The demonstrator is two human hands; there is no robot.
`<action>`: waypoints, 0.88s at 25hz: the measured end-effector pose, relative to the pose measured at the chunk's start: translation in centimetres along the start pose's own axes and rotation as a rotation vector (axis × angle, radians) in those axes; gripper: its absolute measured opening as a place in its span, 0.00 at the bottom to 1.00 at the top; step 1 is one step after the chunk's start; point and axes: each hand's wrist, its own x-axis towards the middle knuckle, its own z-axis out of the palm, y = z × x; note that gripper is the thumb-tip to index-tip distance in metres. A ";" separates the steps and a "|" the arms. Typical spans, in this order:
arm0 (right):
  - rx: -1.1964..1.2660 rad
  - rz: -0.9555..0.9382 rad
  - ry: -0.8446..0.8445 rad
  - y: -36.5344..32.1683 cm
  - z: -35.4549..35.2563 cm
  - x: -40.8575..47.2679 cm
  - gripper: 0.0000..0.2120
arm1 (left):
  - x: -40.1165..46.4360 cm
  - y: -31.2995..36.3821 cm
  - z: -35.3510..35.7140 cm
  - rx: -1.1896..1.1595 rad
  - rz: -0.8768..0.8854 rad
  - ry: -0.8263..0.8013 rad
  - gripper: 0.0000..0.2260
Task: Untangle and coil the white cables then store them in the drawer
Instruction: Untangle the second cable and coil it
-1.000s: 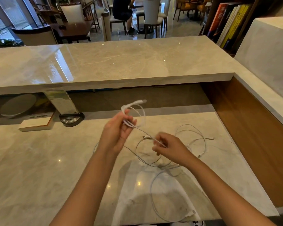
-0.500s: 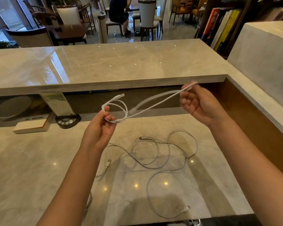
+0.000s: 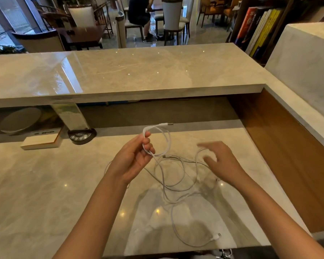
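Observation:
My left hand (image 3: 134, 158) pinches a small loop of white cable (image 3: 166, 141) held above the marble desk; its metal plug sticks out to the right at the top. The rest of the white cables (image 3: 176, 186) lies in a loose tangle on the desk under and between my hands, with one plug end (image 3: 217, 236) near the front edge. My right hand (image 3: 221, 161) hovers blurred over the tangle with fingers spread and nothing in it. No drawer is in view.
A raised marble counter (image 3: 131, 71) runs across the back. Under it sit a white box (image 3: 40, 142), a round black device (image 3: 81, 135) with a clear stand, and a round plate (image 3: 20, 120). A wooden side panel (image 3: 288, 150) closes the right. A person sits at tables beyond.
My right hand let go of the stretched cable and came down from upper right to over the tangle. The loop in my left hand has grown by a turn.

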 end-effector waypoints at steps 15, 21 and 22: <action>0.216 -0.064 -0.332 -7.6 -2.9 2.9 0.06 | -2.0 -1.9 0.5 0.906 -0.059 -0.066 0.10; 0.499 -0.013 -0.264 -6.1 -1.9 3.0 0.03 | -1.4 -1.3 0.4 0.749 -0.158 -0.219 0.14; 0.564 -0.009 -0.238 -5.8 -1.3 2.9 0.02 | -1.3 -1.9 0.3 0.626 -0.157 -0.229 0.14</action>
